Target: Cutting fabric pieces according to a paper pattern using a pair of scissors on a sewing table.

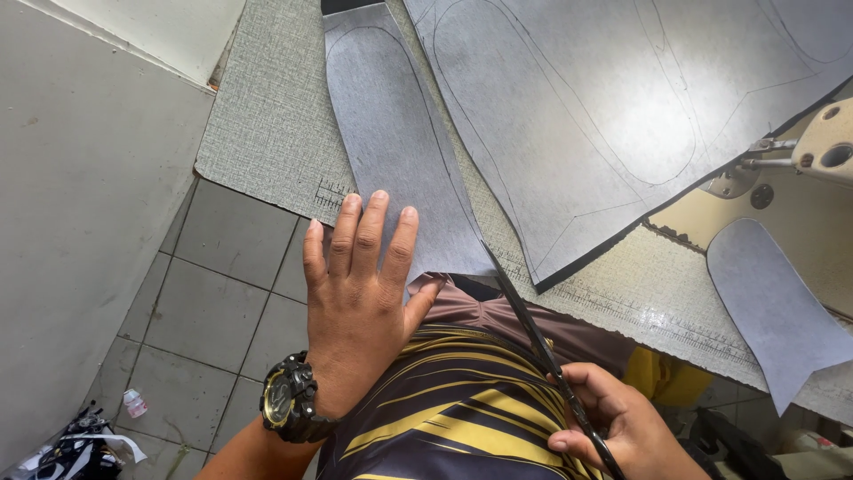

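My left hand lies flat, fingers spread, on the near end of a long grey strip of sheet material with a drawn outline. My right hand grips the handles of black scissors, whose blades point up toward the strip's right edge near my left thumb. A larger grey sheet with traced curves lies to the right of the strip. Both rest on a textured grey-green mat with ruler marks. A black and gold watch sits on my left wrist.
A cut grey piece with a rounded top lies at the right on the mat. Cream machine parts stand at the right edge. A grey tiled floor and a grey wall are at the left, with clutter in the bottom-left corner.
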